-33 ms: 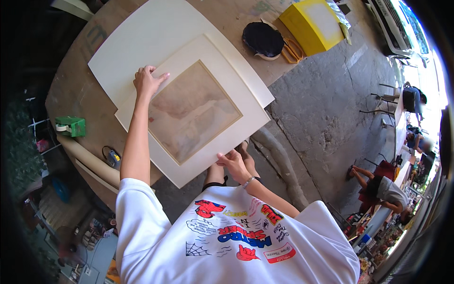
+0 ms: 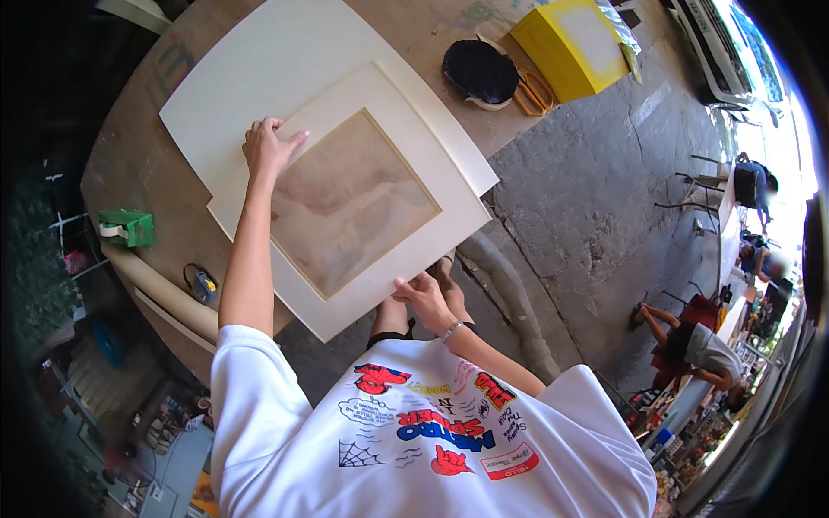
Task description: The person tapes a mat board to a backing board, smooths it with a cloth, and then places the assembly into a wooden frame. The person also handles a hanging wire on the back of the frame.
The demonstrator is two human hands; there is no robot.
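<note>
A cream mat board [image 2: 345, 276] with a square window showing a faint, mottled beige-pink surface [image 2: 354, 198] overlaps a larger white board [image 2: 250, 69] on the brown table [image 2: 129, 173]. At the mat's upper-left edge, my left hand [image 2: 272, 147] grips with thumb and fingers closed round the border. My right hand [image 2: 421, 295] pinches the lower edge, which projects past the table over my legs. What lies under the mat is hidden.
Around the boards are a yellow box [image 2: 566, 52], black round object [image 2: 475, 69], orange-handled scissors [image 2: 537, 97], green tape dispenser [image 2: 138, 229], tape measure [image 2: 205, 287] and long roll [image 2: 160, 289]. Several people [image 2: 704, 350] sit at right near chairs and a vehicle [image 2: 708, 52].
The mat and both my hands have shifted very slightly up and to the left; the grip looks the same.
</note>
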